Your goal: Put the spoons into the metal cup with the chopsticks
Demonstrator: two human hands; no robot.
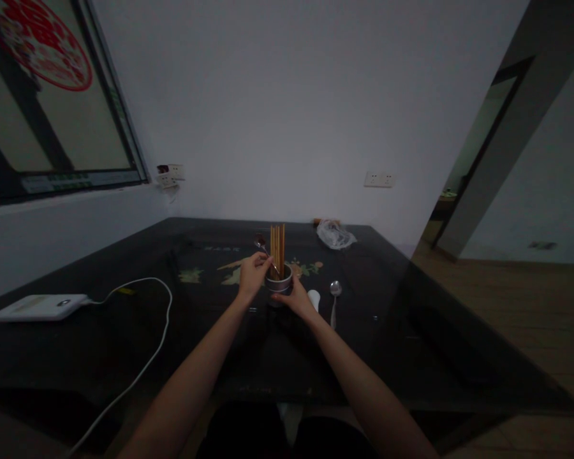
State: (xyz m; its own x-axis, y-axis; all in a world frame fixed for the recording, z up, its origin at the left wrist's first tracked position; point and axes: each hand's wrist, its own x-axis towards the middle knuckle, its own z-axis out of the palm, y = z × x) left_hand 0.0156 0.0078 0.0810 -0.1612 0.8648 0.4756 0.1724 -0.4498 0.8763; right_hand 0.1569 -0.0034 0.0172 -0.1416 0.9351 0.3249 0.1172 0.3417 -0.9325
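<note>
Several wooden chopsticks [278, 245] stand upright in a small round cup [278, 285] in front of me. My right hand [294, 294] is wrapped round the cup's right side, with the thumb across its front. My left hand [254, 274] pinches a metal spoon [260, 241] by its handle; the bowl points up and to the left, and the handle's lower end reaches into the cup's mouth. To the right of the cup lie a white spoon [314, 297], partly hidden by my right forearm, and another metal spoon [335, 291].
The dark table [210, 344] has a printed flower pattern. A white power bank [43, 307] with a white cable [168, 306] lies at the left. Near the wall is a crumpled clear plastic bag [335, 234]. A dark oblong object [452, 344] lies at the right.
</note>
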